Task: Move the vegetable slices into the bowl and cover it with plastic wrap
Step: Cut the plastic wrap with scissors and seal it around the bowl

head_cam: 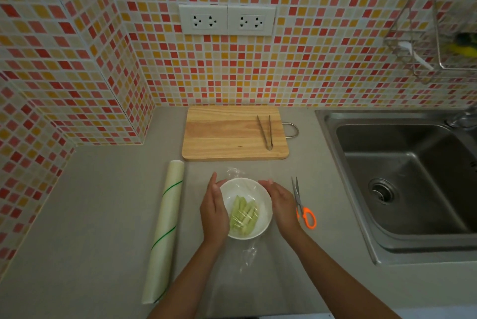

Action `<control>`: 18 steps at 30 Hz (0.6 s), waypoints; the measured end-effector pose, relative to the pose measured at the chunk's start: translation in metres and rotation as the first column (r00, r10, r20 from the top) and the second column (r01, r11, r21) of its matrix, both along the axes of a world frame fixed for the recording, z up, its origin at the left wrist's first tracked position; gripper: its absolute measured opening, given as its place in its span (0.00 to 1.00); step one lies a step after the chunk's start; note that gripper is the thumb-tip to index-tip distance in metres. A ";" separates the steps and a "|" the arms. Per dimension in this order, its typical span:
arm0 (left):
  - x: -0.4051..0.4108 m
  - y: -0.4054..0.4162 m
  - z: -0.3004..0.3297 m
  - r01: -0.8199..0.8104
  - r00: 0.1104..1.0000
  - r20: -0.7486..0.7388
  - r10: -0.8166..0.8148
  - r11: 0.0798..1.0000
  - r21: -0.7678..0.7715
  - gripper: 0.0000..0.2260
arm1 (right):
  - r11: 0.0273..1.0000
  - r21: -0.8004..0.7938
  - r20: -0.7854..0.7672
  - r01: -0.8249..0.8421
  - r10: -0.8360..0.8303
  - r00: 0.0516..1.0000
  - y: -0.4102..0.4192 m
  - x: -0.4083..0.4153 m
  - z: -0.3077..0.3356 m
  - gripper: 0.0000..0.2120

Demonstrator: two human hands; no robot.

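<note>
A white bowl (260, 197) sits on the grey counter and holds several pale green vegetable slices (244, 214). A sheet of clear plastic wrap (247, 254) lies over the bowl, its loose ends reaching toward the cutting board and toward me. My left hand (214, 213) presses flat against the bowl's left side with straight fingers. My right hand (280, 202) cups the bowl's right side, fingers lying along the rim. The roll of plastic wrap (165, 228) lies left of the bowl.
A wooden cutting board (227, 133) with metal tongs (265, 131) on it lies behind the bowl. Orange-handled scissors (303, 205) rest just right of my right hand. A steel sink (407, 176) fills the right side. Tiled walls stand behind and to the left.
</note>
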State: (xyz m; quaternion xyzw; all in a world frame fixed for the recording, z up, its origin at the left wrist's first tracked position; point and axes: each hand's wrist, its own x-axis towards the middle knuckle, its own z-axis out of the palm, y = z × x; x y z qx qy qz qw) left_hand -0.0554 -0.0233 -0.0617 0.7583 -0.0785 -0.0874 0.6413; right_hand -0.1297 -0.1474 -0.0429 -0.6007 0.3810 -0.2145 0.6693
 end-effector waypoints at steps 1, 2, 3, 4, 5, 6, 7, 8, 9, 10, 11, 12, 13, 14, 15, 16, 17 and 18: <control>0.004 0.002 -0.001 0.042 0.999 0.001 -0.042 0.999 -0.003 0.18 | 0.999 -0.032 -0.027 -0.013 0.012 1.000 -0.004 0.001 0.002 0.15; 0.007 0.004 -0.002 0.084 0.997 0.000 -0.084 0.996 -0.006 0.18 | 0.998 -0.056 -0.061 -0.034 0.030 0.998 -0.009 0.004 0.003 0.16; 0.009 0.005 -0.003 0.121 0.993 -0.002 -0.121 0.993 -0.008 0.17 | 0.996 -0.069 -0.099 -0.063 0.056 0.994 -0.014 0.009 0.006 0.16; 0.010 0.006 -0.004 0.152 0.988 -0.003 -0.152 0.988 -0.008 0.17 | 0.992 -0.062 -0.133 -0.105 0.096 0.986 -0.018 0.014 0.008 0.16; 0.011 0.007 -0.004 0.173 0.985 -0.004 -0.173 0.985 -0.007 0.16 | 0.987 -0.030 -0.159 -0.156 0.149 0.976 -0.021 0.020 0.010 0.17; 0.012 0.007 -0.005 0.187 0.982 -0.003 -0.187 0.982 -0.004 0.16 | 0.978 0.024 -0.172 -0.205 0.206 0.963 -0.023 0.026 0.011 0.18; 0.012 0.008 -0.005 0.196 0.981 -0.001 -0.196 0.981 0.000 0.15 | 0.966 0.076 -0.177 -0.247 0.257 0.950 -0.023 0.032 0.012 0.19; 0.012 0.008 -0.005 0.201 0.980 0.001 -0.201 0.980 0.003 0.15 | 0.953 0.110 -0.175 -0.281 0.297 0.939 -0.024 0.036 0.011 0.18; 0.012 0.009 -0.005 0.201 0.980 0.003 -0.201 0.980 0.006 0.15 | 0.943 0.125 -0.166 -0.309 0.327 0.930 -0.024 0.040 0.010 0.16; 0.012 0.009 -0.005 0.199 0.980 0.002 -0.199 0.980 0.009 0.15 | 0.936 0.135 -0.155 -0.325 0.344 0.926 -0.024 0.042 0.008 0.14; 0.012 0.009 -0.005 0.198 0.980 0.000 -0.198 0.980 0.013 0.15 | 0.933 0.145 -0.147 -0.328 0.348 0.926 -0.025 0.043 0.007 0.12; 0.012 0.010 -0.005 0.201 0.980 0.000 -0.201 0.979 0.018 0.16 | 0.935 0.158 -0.144 -0.316 0.339 0.930 -0.025 0.044 0.006 0.10; 0.011 0.010 -0.005 0.206 0.979 0.003 -0.206 0.978 0.024 0.17 | 0.938 0.176 -0.145 -0.297 0.323 0.935 -0.027 0.044 0.006 0.09; 0.011 0.011 -0.006 0.211 0.977 0.009 -0.212 0.977 0.030 0.18 | 0.938 0.204 -0.143 -0.279 0.310 0.940 -0.028 0.044 0.005 0.09; 0.011 0.012 -0.006 0.217 0.976 0.018 -0.217 0.976 0.035 0.19 | 0.936 0.233 -0.148 -0.266 0.304 0.941 -0.030 0.044 0.006 0.09; 0.011 0.012 -0.006 0.222 0.974 0.028 -0.223 0.974 0.041 0.19 | 0.933 0.254 -0.159 -0.255 0.300 0.941 -0.032 0.045 0.006 0.10; 0.012 0.013 -0.006 0.225 0.973 0.034 -0.227 0.973 0.045 0.18 | 0.934 0.264 -0.186 -0.243 0.296 0.937 -0.033 0.047 0.006 0.14; 0.012 0.013 -0.006 0.227 0.973 0.036 -0.228 0.973 0.046 0.18 | 0.937 0.266 -0.234 -0.228 0.292 0.927 -0.035 0.050 0.005 0.17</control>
